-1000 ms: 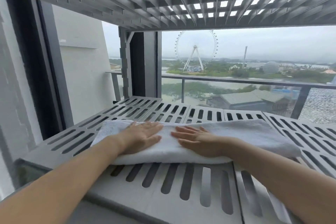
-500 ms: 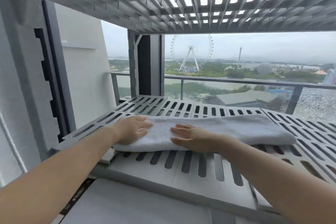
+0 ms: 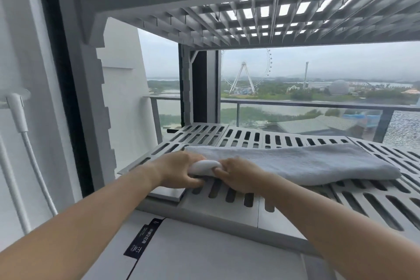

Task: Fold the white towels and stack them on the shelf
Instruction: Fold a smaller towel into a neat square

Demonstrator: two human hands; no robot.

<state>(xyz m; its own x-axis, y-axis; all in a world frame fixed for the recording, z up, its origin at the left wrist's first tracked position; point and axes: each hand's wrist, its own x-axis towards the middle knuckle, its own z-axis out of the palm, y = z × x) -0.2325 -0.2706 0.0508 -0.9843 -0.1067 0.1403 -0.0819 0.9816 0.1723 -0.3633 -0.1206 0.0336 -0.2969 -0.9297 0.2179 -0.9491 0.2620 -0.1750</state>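
Your folded towel (image 3: 295,165) lay on the slotted shelf (image 3: 375,202), its near-left end between your left hand (image 3: 179,171) and right hand (image 3: 238,176).

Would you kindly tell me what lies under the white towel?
The slotted grey shelf carries the white towel. Both hands cover its near-left corner; anything beneath stays hidden.

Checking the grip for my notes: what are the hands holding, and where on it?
Both the left hand and right hand pinch the folded white towel at its near left end.

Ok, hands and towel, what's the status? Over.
Both hands, left and right, gripping the towel at its near left end. Towel folded, lying on the shelf. Nothing in the way.
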